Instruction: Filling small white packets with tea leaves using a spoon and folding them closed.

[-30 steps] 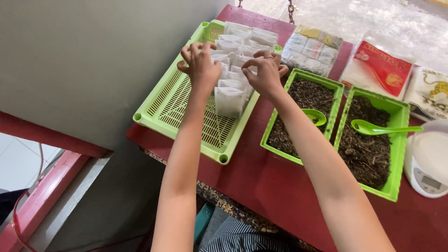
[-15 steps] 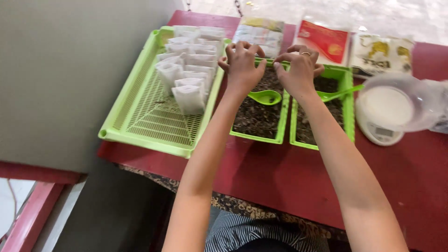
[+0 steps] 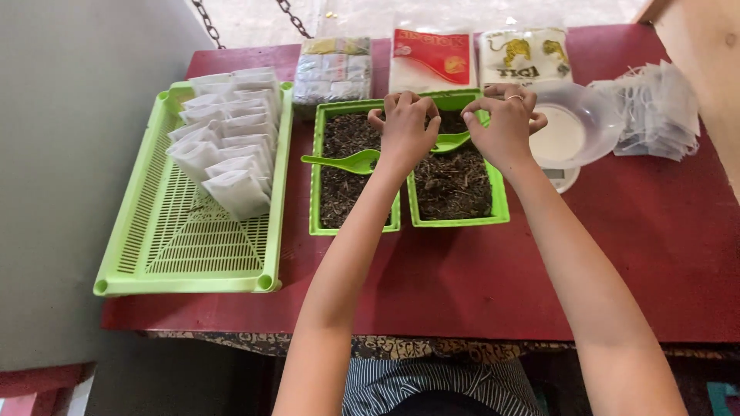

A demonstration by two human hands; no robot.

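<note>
Meanwhile, both hands, left hand [image 3: 405,127] and right hand [image 3: 502,123], are pinched together over the right tray of dried leaves [image 3: 455,185]; what is gripped cannot be told. Leaves could be scattered onto the worktop [image 3: 462,277] at 6 o'clock if the spoon [image 3: 451,141] is knocked.

My left hand [image 3: 404,127]: back up, fingers curled under, knuckles raised, wrist straight. My right hand [image 3: 505,127]: back up, fingers bent inward toward the left, a ring on one finger. Both hands sit close side by side, not touching. Both forearms bare, stretched forward, converging from elbows set wide apart.
</note>
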